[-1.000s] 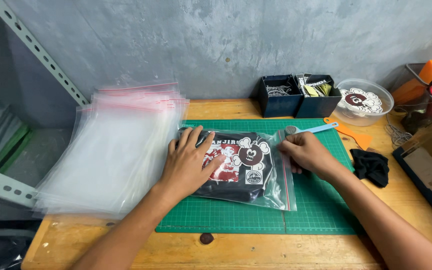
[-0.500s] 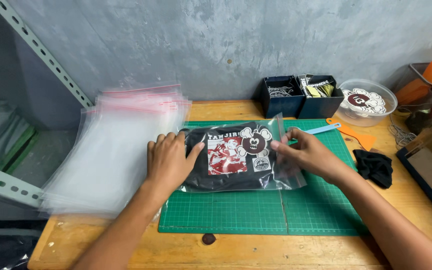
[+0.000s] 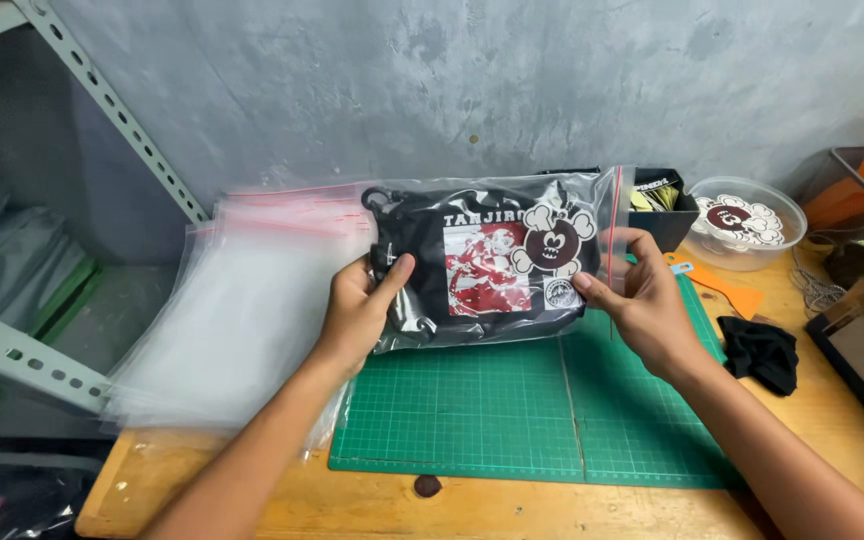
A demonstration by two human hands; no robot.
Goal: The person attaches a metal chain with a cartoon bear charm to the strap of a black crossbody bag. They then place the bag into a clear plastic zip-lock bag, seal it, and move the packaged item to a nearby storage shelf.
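Glossy clear zip bag (image 3: 492,265) with red seal strip, holding a folded black printed garment (image 3: 432,270), raised above the gridded green cutting mat (image 3: 512,420). Left hand (image 3: 357,315) grips its left edge, thumb on front; right hand (image 3: 642,305) pinches the right edge. A slippery stack of empty bags (image 3: 242,300) lies alongside.

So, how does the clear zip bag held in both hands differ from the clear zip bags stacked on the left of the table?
The held clear zip bag is full: it contains a folded black garment with a red print. The stacked clear zip bags look empty. The held bag is lifted above the green cutting mat, gripped by the left hand and right hand; the stack lies flat. Both are transparent with a red strip at the opening.
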